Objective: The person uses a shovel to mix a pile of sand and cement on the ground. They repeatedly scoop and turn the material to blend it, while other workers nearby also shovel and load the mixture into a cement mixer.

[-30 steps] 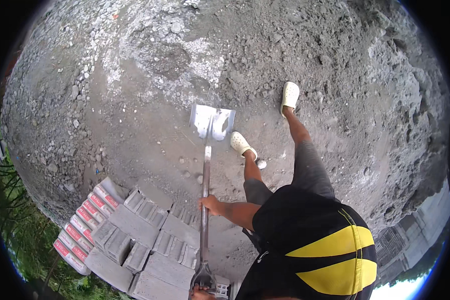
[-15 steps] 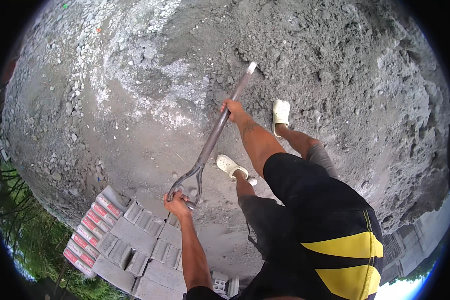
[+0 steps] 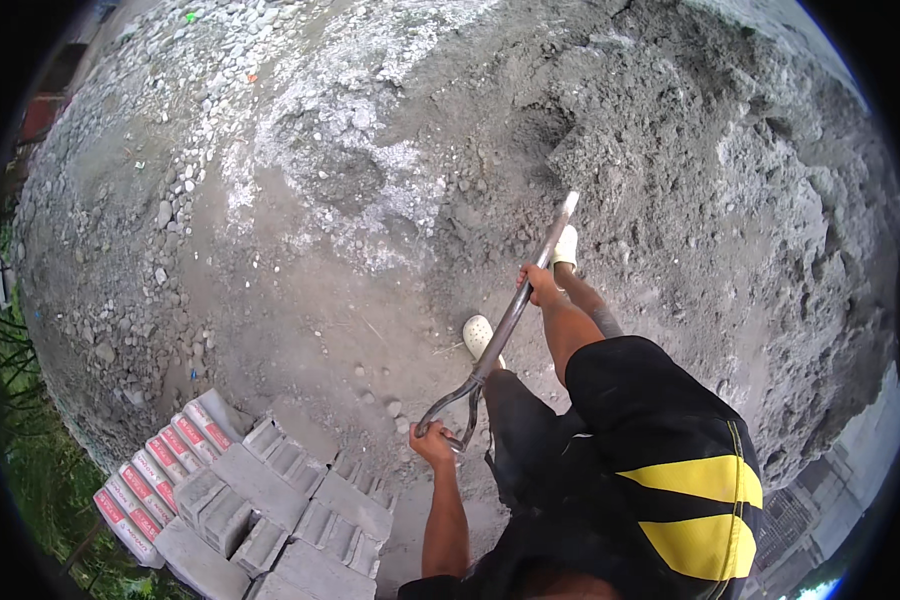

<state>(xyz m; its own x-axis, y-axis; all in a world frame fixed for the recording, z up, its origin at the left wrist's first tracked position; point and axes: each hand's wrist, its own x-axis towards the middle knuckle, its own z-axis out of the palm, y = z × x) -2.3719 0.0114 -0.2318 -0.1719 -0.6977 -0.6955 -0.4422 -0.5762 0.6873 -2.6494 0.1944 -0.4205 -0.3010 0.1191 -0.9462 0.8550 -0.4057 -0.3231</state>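
A shovel (image 3: pixel 510 325) with a long metal shaft and a forked D-shaped handle runs slantwise in front of me, its far end pointing away and to the right. My left hand (image 3: pixel 433 443) is closed round the crossbar of the handle. Farther up, my right hand (image 3: pixel 538 283) wraps round the shaft, below its pale, worn far section. I cannot make out the blade against the grey sand (image 3: pixel 610 130) beyond it. White powder (image 3: pixel 390 190) is spread over the ground left of the shaft. My feet wear cream clogs (image 3: pixel 478 336), one of them partly behind the shaft.
Grey concrete blocks (image 3: pixel 260 485) are stacked at the lower left, beside several white and red bags (image 3: pixel 160 470). Loose stones (image 3: pixel 170 210) cover the ground at the left. A rough sand bank (image 3: pixel 810 250) rises at the right, and green plants (image 3: pixel 45 490) border the lower left.
The shovel and both hands have shifted to the right and nearer to my body. A dark hollow now shows in the sand beyond the shaft. Both grips stay closed.
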